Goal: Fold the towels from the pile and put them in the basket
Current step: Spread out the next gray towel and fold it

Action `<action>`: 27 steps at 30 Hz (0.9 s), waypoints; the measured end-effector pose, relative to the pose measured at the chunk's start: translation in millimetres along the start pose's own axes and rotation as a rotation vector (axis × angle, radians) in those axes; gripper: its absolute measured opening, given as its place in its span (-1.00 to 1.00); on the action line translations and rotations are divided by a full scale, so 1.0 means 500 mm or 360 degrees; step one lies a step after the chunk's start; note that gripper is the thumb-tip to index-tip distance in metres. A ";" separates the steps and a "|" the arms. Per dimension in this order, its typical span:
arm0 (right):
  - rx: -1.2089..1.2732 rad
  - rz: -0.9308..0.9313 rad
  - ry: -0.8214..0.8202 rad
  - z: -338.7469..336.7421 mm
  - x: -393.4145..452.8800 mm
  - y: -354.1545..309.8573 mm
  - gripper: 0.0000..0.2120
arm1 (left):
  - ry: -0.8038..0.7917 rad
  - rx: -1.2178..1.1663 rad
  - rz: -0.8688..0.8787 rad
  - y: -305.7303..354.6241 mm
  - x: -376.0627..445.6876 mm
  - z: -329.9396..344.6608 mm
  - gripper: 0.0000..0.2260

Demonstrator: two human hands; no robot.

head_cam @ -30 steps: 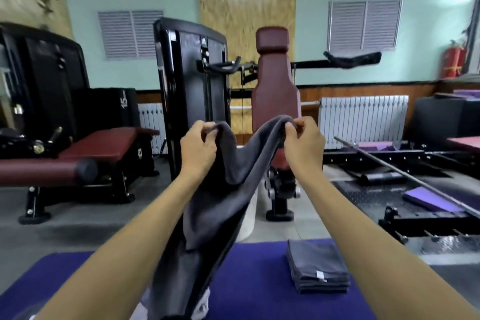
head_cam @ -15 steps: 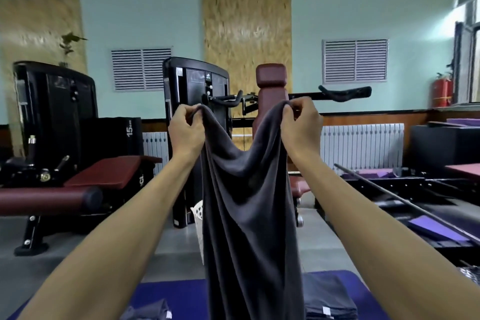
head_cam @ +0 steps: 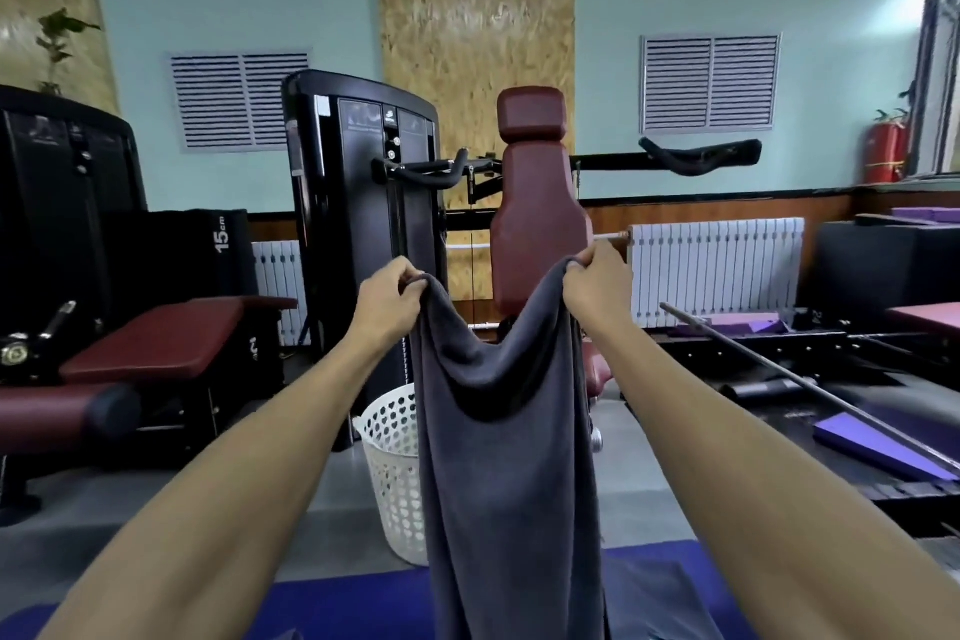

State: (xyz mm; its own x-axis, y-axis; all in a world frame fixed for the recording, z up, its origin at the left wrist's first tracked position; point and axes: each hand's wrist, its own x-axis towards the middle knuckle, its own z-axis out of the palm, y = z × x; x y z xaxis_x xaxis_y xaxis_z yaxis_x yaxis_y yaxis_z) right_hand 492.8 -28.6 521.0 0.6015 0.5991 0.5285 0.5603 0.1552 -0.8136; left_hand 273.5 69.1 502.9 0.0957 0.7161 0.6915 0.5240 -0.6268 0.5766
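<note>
Towel (head_cam: 506, 457): grey, hanging in front of us, between our arms, above the blue mat (head_cam: 337, 603).
Grip: left hand (head_cam: 387, 307) and right hand (head_cam: 597, 291) each pinch a top corner.
Axis: long side vertical, top edge sagging.
Basket (head_cam: 392, 463): white, behind the towel.
Advice: we judge spreading the corners level makes a clean fold.

"15cm" in white on the side of the black foam box (head_cam: 208, 244)

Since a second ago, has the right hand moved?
Yes. The right hand has risen against the maroon seat back, lifting the grey towel.
</note>
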 end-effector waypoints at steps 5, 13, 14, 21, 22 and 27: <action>0.0157 -0.0114 0.0100 0.025 0.115 -0.003 -0.94 | 0.0030 -0.0088 0.0054 0.001 0.142 0.032 -0.86; 0.0342 -0.0265 0.0178 0.032 0.187 -0.041 -0.94 | 0.0311 -0.0320 0.0149 0.033 0.255 0.006 -0.94; 0.0341 -0.0272 0.0171 0.031 0.184 -0.044 -0.94 | 0.0323 -0.0323 0.0151 0.034 0.253 0.000 -0.94; 0.0180 -0.0356 0.0136 -0.007 0.100 -0.062 -0.93 | 0.0328 -0.0199 0.0053 0.049 0.167 -0.042 -0.92; 0.0136 -0.0363 0.0113 -0.013 0.082 -0.057 -0.94 | 0.0312 -0.0156 0.0044 0.049 0.142 -0.049 -0.91; 0.0039 -0.0325 -0.0055 -0.052 -0.053 -0.002 -0.96 | 0.0173 -0.0009 -0.0063 0.036 -0.027 -0.077 -0.92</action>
State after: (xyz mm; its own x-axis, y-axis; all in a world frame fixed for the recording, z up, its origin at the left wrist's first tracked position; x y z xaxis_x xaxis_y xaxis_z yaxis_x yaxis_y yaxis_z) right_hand 491.1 -65.1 514.1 0.4565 0.5797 0.6749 0.6545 0.2951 -0.6961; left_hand 249.0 36.5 520.7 -0.0174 0.7031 0.7109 0.5210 -0.6004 0.6067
